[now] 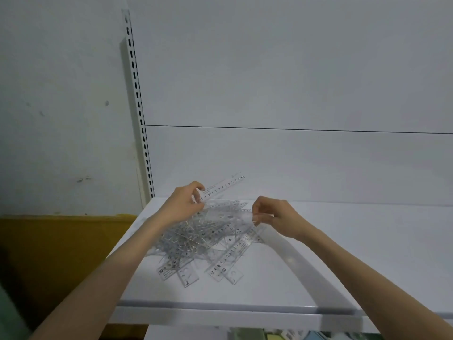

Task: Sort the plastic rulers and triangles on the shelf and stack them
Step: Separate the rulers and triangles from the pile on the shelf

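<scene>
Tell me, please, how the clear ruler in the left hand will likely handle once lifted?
The ruler sticks out straight past the left hand without drooping, so it is probably stiff. Thin clear plastic, likely light. Its smooth faces may slip, and neighbours in the pile could slide along.
</scene>
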### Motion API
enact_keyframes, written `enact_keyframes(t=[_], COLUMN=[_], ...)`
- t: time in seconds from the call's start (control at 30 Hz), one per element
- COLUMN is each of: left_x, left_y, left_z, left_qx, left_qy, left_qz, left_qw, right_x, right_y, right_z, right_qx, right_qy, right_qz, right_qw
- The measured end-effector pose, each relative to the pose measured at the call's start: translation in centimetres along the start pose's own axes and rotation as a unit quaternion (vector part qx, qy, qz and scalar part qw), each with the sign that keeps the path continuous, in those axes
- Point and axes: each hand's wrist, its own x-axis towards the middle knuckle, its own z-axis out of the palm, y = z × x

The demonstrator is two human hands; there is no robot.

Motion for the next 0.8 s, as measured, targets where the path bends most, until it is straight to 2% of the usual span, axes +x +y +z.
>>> enact_keyframes(t=[0.2, 0.4, 0.8], left_x=[-1.0, -1.0, -0.1], left_y=[1.9, 6.3, 20.7], left_z=[-0.3, 3.3, 14.7], left_qx=[-0.067, -0.152, -0.173], left_qy=[0.048, 0.018, -0.023], left_qz=[-0.009, 0.0, 0.016], left_qw=[0.997, 0.988, 0.985], right_x=[-2.0, -6.2, -17.5], right_y=[-1.7, -1.3, 4.0], right_z=[-0.9, -2.7, -12.6], right_qx=[0.114, 0.144, 0.104], right_qy=[0.101, 0.186, 0.225], right_qz=[0.085, 0.154, 0.215], right_qw=[0.985, 0.96, 0.945])
